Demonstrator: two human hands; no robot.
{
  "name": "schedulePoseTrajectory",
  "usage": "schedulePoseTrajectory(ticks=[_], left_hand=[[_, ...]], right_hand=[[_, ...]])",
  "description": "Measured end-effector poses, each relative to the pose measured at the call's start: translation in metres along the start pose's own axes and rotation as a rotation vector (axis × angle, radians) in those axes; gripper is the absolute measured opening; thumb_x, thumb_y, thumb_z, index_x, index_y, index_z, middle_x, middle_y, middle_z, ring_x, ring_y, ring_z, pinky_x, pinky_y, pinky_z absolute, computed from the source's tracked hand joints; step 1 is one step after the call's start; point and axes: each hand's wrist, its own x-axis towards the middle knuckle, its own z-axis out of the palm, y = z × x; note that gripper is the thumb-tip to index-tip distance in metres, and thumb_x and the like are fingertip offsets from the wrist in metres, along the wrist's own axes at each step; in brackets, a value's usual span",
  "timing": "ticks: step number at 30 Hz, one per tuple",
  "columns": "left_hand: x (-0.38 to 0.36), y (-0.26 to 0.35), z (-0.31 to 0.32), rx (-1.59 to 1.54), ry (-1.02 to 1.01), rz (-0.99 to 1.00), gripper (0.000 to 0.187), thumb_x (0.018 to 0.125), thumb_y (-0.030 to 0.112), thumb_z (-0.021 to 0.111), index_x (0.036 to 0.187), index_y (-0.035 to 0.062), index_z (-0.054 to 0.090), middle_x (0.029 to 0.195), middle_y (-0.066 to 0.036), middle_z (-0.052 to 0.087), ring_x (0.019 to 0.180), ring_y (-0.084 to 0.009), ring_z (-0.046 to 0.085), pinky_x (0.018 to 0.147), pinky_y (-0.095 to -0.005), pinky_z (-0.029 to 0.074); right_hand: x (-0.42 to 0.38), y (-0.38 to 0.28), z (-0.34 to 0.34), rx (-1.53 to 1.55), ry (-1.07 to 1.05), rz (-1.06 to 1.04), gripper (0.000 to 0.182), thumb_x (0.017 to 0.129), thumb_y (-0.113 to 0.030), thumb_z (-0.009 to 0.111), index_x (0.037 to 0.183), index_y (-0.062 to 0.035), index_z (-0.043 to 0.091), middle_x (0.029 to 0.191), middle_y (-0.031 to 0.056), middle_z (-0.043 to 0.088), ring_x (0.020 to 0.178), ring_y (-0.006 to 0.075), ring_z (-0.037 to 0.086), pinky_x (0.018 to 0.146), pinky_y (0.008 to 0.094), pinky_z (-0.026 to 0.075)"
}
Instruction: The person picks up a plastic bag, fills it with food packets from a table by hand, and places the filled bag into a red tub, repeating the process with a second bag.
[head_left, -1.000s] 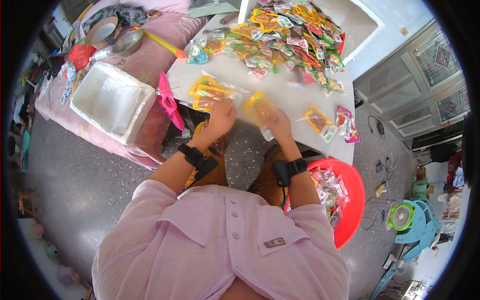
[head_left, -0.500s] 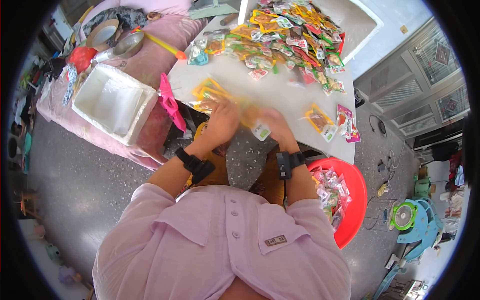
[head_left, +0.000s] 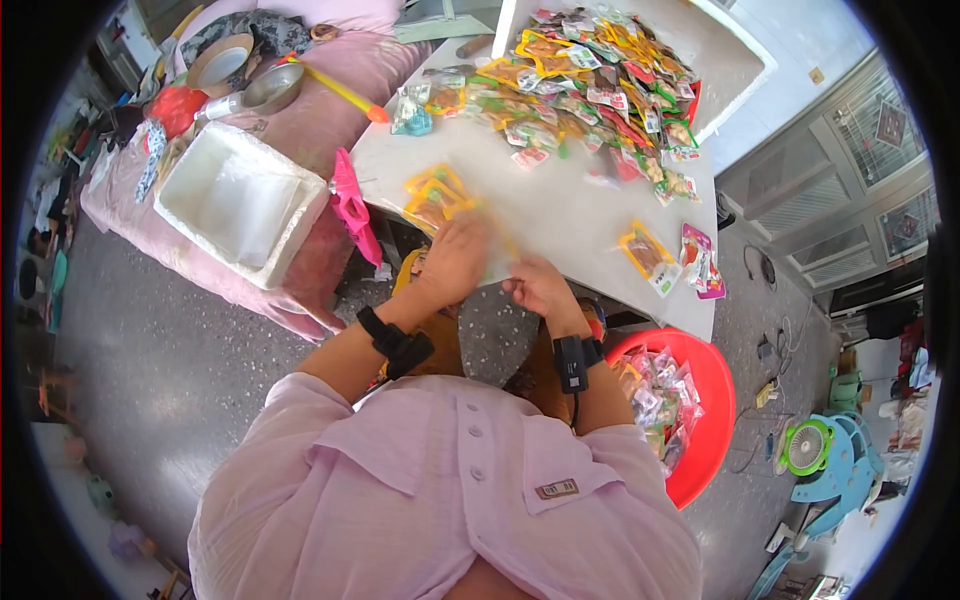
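Note:
At the table's near edge, my left hand (head_left: 458, 258) is closed at a snack packet (head_left: 497, 243), smeared by motion into a pale yellowish blur. Just right of it, my right hand (head_left: 543, 288) has its fingers curled into a pinch; whatever they hold is too small or hidden. Beyond my left hand lie several yellow-edged snack packets (head_left: 437, 190), overlapping. Another yellow packet (head_left: 648, 256) with a white-and-green label lies to the right, beside a pink-and-white packet (head_left: 702, 262).
A large heap of mixed packets (head_left: 610, 85) covers the far side of the pale table (head_left: 560, 205), before a white foam box (head_left: 735, 75). A red tub (head_left: 712, 425) of packets stands at lower right. Left are another foam box (head_left: 240, 205) and a pink toy (head_left: 350, 205).
The yellow packet that showed its label between my hands is now a blur. My right hand has drawn slightly lower and its fingers are curled. The view has shifted a little.

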Motion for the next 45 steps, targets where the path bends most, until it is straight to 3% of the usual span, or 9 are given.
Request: schedulePoseTrajectory(ticks=[11,14,17,20,25,28,32,33,45], left_hand=[[-0.004,-0.005,-0.002,0.011,0.029,0.030,0.011,0.066,0.007,0.054,0.076,0.0020,0.051,0.097,-0.012,0.051,0.100,-0.0322,0.044,0.086,-0.0425,0.033],[-0.011,-0.008,-0.005,0.043,0.046,0.030,0.013,0.065,0.008,0.056,0.075,0.0022,0.051,0.098,-0.012,0.050,0.099,-0.0322,0.044,0.085,-0.0422,0.034],[-0.021,-0.006,-0.002,0.058,0.061,0.019,0.016,0.063,0.010,0.059,0.076,0.0030,0.051,0.100,-0.013,0.049,0.099,-0.0322,0.043,0.085,-0.0424,0.034],[-0.028,0.003,-0.004,0.065,0.089,-0.039,0.022,0.061,0.013,0.062,0.079,0.0048,0.051,0.101,-0.013,0.048,0.099,-0.0322,0.043,0.084,-0.0437,0.033],[-0.040,0.001,-0.010,0.179,0.149,-0.197,0.021,0.061,0.012,0.059,0.080,0.0072,0.053,0.095,-0.013,0.051,0.087,-0.0306,0.048,0.074,-0.0419,0.038],[-0.047,-0.007,-0.014,-0.046,0.018,-0.435,0.017,0.064,0.009,0.057,0.081,0.0064,0.053,0.085,-0.013,0.053,0.073,-0.0310,0.051,0.064,-0.0384,0.041],[-0.024,-0.010,-0.037,-0.140,0.122,-0.261,0.010,0.069,0.005,0.053,0.079,0.0034,0.052,0.074,-0.014,0.052,0.065,-0.0310,0.051,0.058,-0.0362,0.042],[-0.008,-0.011,-0.045,-0.188,0.159,-0.254,0.008,0.070,0.005,0.052,0.078,0.0029,0.052,0.073,-0.014,0.052,0.065,-0.0306,0.051,0.059,-0.0363,0.042],[0.102,0.004,-0.069,-0.528,-0.052,-0.195,0.010,0.078,0.011,0.052,0.077,0.0016,0.052,0.070,-0.004,0.049,0.066,-0.0109,0.046,0.060,-0.0243,0.038]], right_hand=[[0.035,-0.002,0.043,0.320,0.058,-0.329,0.008,0.072,-0.003,0.047,0.080,-0.0027,0.050,0.065,0.0043,0.051,0.049,0.0110,0.049,0.041,0.0218,0.038],[0.029,-0.006,0.034,-0.228,0.366,-0.368,0.010,0.073,-0.006,0.047,0.082,-0.0009,0.049,0.069,0.0096,0.054,0.057,0.0185,0.053,0.049,0.0285,0.042],[0.045,0.000,-0.001,-1.021,0.683,-0.915,0.016,0.073,-0.011,0.049,0.085,-0.0002,0.049,0.072,0.0166,0.055,0.065,0.0315,0.054,0.060,0.0353,0.044],[0.043,-0.009,0.000,-1.159,0.538,-0.951,0.022,0.073,-0.016,0.051,0.089,-0.0017,0.049,0.077,0.0194,0.055,0.076,0.0386,0.051,0.069,0.0392,0.041],[0.051,-0.011,-0.004,-1.117,0.426,-0.859,0.017,0.074,-0.014,0.050,0.087,-0.0033,0.051,0.084,0.0177,0.056,0.080,0.0360,0.052,0.068,0.0379,0.042],[0.043,-0.016,0.005,-1.032,0.425,-0.948,0.014,0.074,-0.012,0.050,0.085,-0.0032,0.052,0.082,0.0163,0.056,0.078,0.0325,0.054,0.067,0.0356,0.043],[0.029,-0.043,0.013,-0.724,0.334,-0.810,0.012,0.073,-0.010,0.050,0.082,-0.0028,0.054,0.072,0.0111,0.058,0.065,0.0213,0.057,0.059,0.0300,0.044],[0.007,-0.060,0.027,-0.492,0.278,-0.731,0.012,0.072,-0.011,0.051,0.079,-0.0018,0.054,0.065,0.0053,0.056,0.055,0.0120,0.052,0.050,0.0249,0.041],[-0.083,-0.158,0.017,-0.492,0.355,-0.768,0.009,0.068,-0.009,0.051,0.071,-0.0010,0.052,0.057,0.0033,0.049,0.046,0.0090,0.044,0.042,0.0222,0.033]])
